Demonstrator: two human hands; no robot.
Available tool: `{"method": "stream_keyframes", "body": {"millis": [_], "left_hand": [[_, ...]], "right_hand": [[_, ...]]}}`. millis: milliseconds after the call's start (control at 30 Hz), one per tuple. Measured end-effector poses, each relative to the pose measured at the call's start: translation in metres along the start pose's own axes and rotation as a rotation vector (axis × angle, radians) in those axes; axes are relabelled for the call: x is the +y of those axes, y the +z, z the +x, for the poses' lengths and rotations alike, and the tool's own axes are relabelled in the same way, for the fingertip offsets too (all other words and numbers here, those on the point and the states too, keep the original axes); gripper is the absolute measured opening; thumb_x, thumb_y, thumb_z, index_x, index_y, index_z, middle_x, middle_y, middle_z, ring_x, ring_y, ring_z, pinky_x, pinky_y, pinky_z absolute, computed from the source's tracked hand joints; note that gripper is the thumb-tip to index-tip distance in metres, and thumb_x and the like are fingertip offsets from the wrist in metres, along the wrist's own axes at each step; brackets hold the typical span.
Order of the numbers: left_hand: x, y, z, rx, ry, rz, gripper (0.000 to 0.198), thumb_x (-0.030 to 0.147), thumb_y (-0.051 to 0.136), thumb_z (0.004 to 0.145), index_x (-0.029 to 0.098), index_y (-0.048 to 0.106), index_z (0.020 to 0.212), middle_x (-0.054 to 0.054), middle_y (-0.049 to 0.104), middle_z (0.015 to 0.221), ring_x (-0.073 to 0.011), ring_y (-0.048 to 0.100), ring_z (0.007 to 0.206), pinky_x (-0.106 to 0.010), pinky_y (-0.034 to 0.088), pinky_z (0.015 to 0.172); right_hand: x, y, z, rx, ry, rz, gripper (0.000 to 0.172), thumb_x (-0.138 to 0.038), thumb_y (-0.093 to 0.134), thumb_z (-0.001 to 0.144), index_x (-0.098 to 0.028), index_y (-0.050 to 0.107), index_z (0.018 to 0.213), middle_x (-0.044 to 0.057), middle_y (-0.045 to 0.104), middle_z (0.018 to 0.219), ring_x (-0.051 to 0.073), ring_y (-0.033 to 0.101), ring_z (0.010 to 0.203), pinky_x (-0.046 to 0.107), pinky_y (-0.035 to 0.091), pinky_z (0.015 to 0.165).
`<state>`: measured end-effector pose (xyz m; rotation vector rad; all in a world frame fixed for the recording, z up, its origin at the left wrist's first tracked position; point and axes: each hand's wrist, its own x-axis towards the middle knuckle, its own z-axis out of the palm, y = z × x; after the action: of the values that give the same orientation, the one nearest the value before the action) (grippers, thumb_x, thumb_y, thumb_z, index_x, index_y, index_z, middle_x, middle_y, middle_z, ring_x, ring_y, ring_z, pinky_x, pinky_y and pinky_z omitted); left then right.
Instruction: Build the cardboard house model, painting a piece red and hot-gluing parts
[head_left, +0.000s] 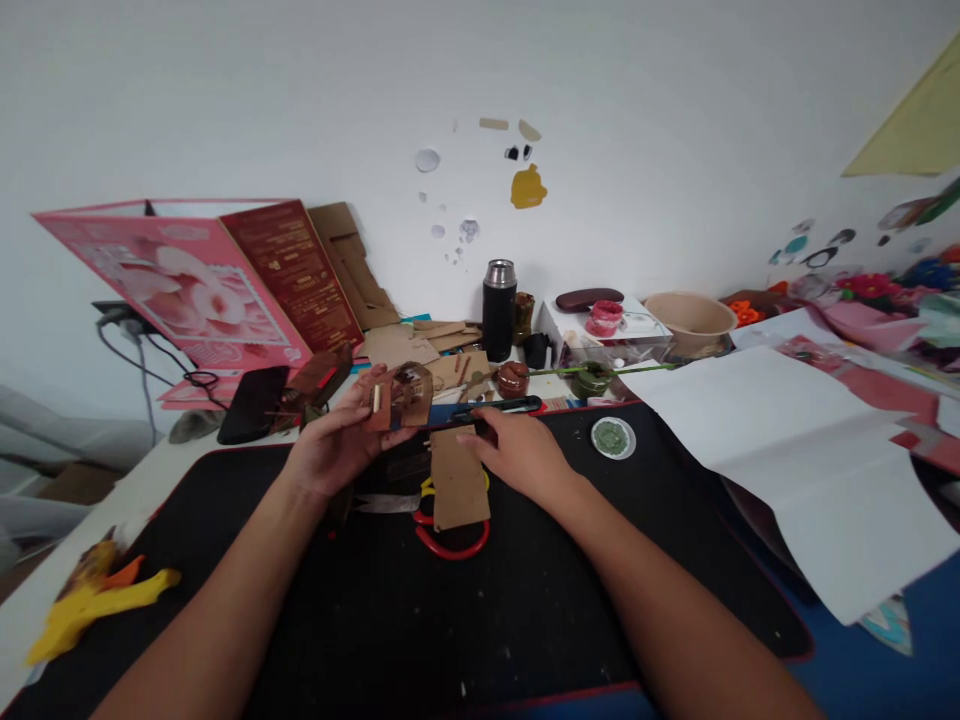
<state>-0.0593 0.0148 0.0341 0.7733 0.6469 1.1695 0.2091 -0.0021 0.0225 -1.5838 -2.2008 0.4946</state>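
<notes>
My left hand (334,440) is raised over the mat's far left part, fingers curled round a small brown cardboard piece (381,405). A short pale strip shows on its face, and a curved brown part (416,395) adjoins it. My right hand (529,455) is low over the mat, thumb and bent forefinger apart. Its thumb meets the top corner of a flat cardboard rectangle (459,485). Just beyond the fingers lies a black utility knife (517,405). Under the rectangle are scissors (454,550) with red and yellow handles, blades pointing left.
The black mat (562,610) covers the desk's front. A dish of green paste (613,438) sits at its right. Behind stand a black thermos (499,315), small jars and cardboard scraps. White paper (795,440) lies right; a phone (253,405), pink box (195,290) and yellow glue gun (97,605) are left.
</notes>
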Motion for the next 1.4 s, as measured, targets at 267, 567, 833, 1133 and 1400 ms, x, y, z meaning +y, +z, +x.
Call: {"method": "stream_keyframes", "body": {"millis": [267, 567, 833, 1133, 1400], "left_hand": [[-0.004, -0.008, 0.003, -0.051, -0.019, -0.019, 0.054, 0.012, 0.07, 0.083, 0.029, 0.067, 0.134, -0.003, 0.068, 0.143, -0.0275, 0.068, 0.122, -0.046, 0.067, 0.091], [-0.01, -0.018, 0.007, -0.12, -0.042, -0.019, 0.054, 0.01, 0.066, 0.088, 0.033, 0.064, 0.138, 0.0, 0.064, 0.15, -0.0269, 0.068, 0.126, -0.046, 0.064, 0.096], [-0.009, -0.028, 0.009, -0.193, -0.045, -0.057, 0.051, 0.013, 0.065, 0.093, 0.034, 0.062, 0.139, -0.001, 0.069, 0.144, -0.0256, 0.069, 0.127, -0.046, 0.06, 0.105], [-0.006, -0.025, 0.006, -0.122, -0.039, -0.086, 0.051, 0.013, 0.066, 0.09, 0.031, 0.064, 0.137, -0.003, 0.073, 0.138, -0.0247, 0.071, 0.123, -0.043, 0.063, 0.099], [-0.01, -0.016, 0.007, -0.033, -0.084, -0.048, 0.05, 0.013, 0.067, 0.09, 0.031, 0.065, 0.137, -0.003, 0.072, 0.14, -0.0253, 0.072, 0.119, -0.044, 0.064, 0.095]], "right_hand": [[-0.002, 0.014, -0.003, -0.097, -0.028, -0.096, 0.059, -0.063, 0.07, 0.095, -0.017, 0.07, 0.132, 0.017, 0.078, 0.125, 0.036, 0.074, 0.112, 0.042, 0.053, 0.087], [0.001, 0.024, -0.002, -0.06, -0.014, 0.067, 0.05, -0.042, 0.078, 0.092, -0.019, 0.07, 0.136, 0.01, 0.08, 0.109, 0.028, 0.073, 0.096, 0.033, 0.045, 0.077], [0.009, 0.034, 0.008, -0.081, 0.014, 0.712, 0.036, -0.02, 0.074, 0.086, -0.017, 0.073, 0.122, -0.005, 0.059, 0.073, 0.014, 0.055, 0.066, 0.026, 0.041, 0.065], [0.018, 0.016, 0.014, 0.044, 0.217, 1.363, 0.058, -0.043, 0.095, 0.069, -0.02, 0.076, 0.119, -0.006, 0.064, 0.068, 0.01, 0.052, 0.051, 0.022, 0.039, 0.047], [0.02, 0.006, 0.017, 0.106, 0.263, 1.673, 0.058, -0.039, 0.1, 0.063, -0.021, 0.078, 0.114, 0.006, 0.083, 0.103, 0.021, 0.077, 0.086, 0.031, 0.059, 0.075]]}}
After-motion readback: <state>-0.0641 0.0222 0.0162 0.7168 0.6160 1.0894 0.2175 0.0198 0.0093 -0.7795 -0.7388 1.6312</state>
